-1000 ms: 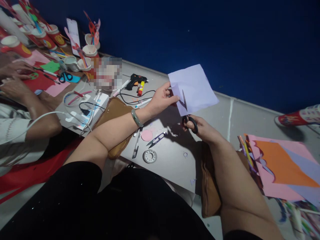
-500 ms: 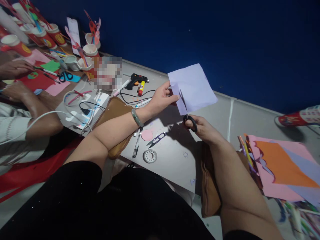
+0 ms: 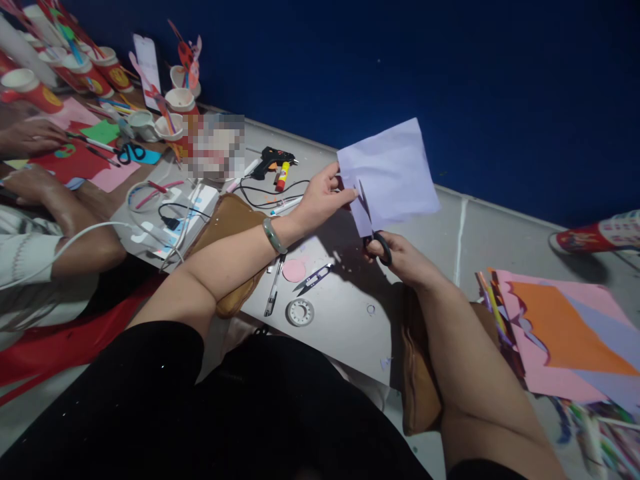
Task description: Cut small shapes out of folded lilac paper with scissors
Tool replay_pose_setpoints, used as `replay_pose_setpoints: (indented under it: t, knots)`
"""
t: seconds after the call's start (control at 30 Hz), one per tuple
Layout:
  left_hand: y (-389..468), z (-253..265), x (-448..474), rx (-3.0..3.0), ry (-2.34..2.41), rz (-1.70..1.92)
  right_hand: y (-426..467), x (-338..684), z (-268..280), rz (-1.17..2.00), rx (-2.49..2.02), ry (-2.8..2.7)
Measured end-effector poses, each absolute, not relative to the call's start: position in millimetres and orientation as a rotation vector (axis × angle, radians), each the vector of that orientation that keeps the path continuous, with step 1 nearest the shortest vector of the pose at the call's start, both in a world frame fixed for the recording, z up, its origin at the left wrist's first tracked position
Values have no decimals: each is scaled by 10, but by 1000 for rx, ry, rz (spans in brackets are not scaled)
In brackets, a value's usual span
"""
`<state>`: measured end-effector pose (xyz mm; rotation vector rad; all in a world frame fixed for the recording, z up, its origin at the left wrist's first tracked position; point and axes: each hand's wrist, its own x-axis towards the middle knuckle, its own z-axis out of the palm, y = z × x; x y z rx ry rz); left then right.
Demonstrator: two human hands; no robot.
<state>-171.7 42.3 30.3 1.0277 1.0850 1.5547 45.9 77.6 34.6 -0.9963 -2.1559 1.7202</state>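
A sheet of lilac paper [image 3: 395, 173] is held up above the table, pinched at its left edge by my left hand [image 3: 325, 195]. My right hand [image 3: 400, 257] grips black-handled scissors [image 3: 384, 248], whose blades reach up along the left part of the sheet and appear slightly apart. Below the hands lie a pink paper disc [image 3: 294, 270], thread snips [image 3: 314, 279], a white tape roll [image 3: 300, 311] and a pen [image 3: 273, 293].
Beyond my left arm are a glue gun [image 3: 273, 160], a glue stick [image 3: 283, 176] and a power strip [image 3: 185, 220] with cords. A co-worker's hand [image 3: 37, 139] is at far left near paper cups [image 3: 181, 100]. Coloured paper [image 3: 575, 327] is stacked at right.
The lilac sheet has tilted, its far corner rising and shifting right. The scissors and my right hand have moved slightly left. My left hand keeps its place.
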Motion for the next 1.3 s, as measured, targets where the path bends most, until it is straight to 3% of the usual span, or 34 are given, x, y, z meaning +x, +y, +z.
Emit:
replay_pose_setpoints:
  t: [1.3]
  knots:
    - [390,296,-1633,1006,1047,1500,809,485,344,1641,-1067,-2215]
